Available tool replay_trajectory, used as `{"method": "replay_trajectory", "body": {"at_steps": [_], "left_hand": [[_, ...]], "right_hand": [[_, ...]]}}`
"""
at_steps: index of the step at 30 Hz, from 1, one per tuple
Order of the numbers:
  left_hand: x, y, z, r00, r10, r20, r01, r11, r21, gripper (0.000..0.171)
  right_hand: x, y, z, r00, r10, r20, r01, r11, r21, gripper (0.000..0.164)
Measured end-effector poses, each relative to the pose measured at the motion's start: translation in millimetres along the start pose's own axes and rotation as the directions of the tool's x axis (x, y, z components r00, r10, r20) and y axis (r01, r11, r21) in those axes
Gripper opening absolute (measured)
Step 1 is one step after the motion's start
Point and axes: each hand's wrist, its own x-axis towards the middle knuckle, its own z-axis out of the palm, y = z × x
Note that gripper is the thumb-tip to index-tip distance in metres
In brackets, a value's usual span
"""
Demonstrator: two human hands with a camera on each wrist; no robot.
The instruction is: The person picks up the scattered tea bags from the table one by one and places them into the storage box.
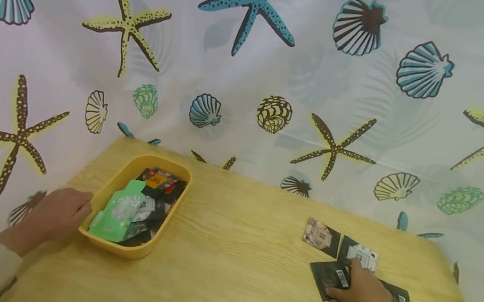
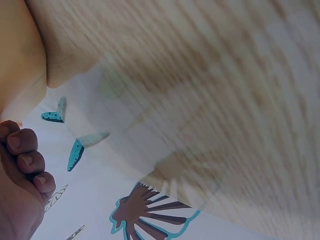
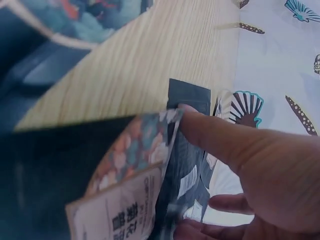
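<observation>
Head view: the right hand (image 1: 364, 294) spans a dark packet (image 1: 323, 277) on the wooden bench (image 1: 229, 251); whether it pinches, I cannot tell. This seems a pickup, calling next for an edge grip. The left hand (image 1: 66, 212) curls beside a yellow basket (image 1: 122, 250) of packets (image 1: 146, 210), grip unclear. Behind hangs white shell-printed sheeting (image 1: 245, 76).
</observation>
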Motion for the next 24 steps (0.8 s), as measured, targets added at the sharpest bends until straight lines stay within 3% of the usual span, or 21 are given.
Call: {"method": "replay_trajectory", "body": {"at_steps": [9, 10, 14, 15, 20, 24], "left_hand": [[0.5, 0.1, -0.1, 1.0, -0.014, 0.017, 0.014, 1.0, -0.013, 0.029], [0.3, -0.1, -0.3, 1.0, -0.013, 0.012, 0.013, 1.0, -0.012, 0.029], [0.5, -0.5, 0.1, 1.0, -0.001, 0.001, 0.001, 1.0, -0.011, 0.03], [0.8, -0.5, 0.5, 1.0, 0.006, -0.003, -0.006, 1.0, -0.01, 0.03], [1.8, -1.0, 1.3, 1.0, 0.017, -0.01, -0.018, 1.0, -0.02, 0.029], [1.7, -1.1, -0.3, 1.0, -0.003, 0.025, 0.004, 1.0, -0.016, 0.029]], "right_hand": [[2.1, -14.6, -1.7, 1.0, 0.0, 0.031, -0.001, 0.999, 0.043, 0.116], [1.8, -16.7, -2.1, 0.999, -0.008, 0.033, 0.006, 0.998, 0.061, 0.11], [0.9, -23.0, -0.3, 0.997, -0.079, 0.007, 0.076, 0.977, 0.199, 0.049], [0.9, -24.9, -0.6, 0.994, -0.105, -0.011, 0.105, 0.966, 0.235, 0.041], [6.9, -47.6, -10.1, 0.957, -0.265, -0.118, 0.29, 0.867, 0.406, 0.035], [14.7, -96.6, -18.1, 0.942, -0.309, -0.13, 0.323, 0.736, 0.594, 0.025]]}}
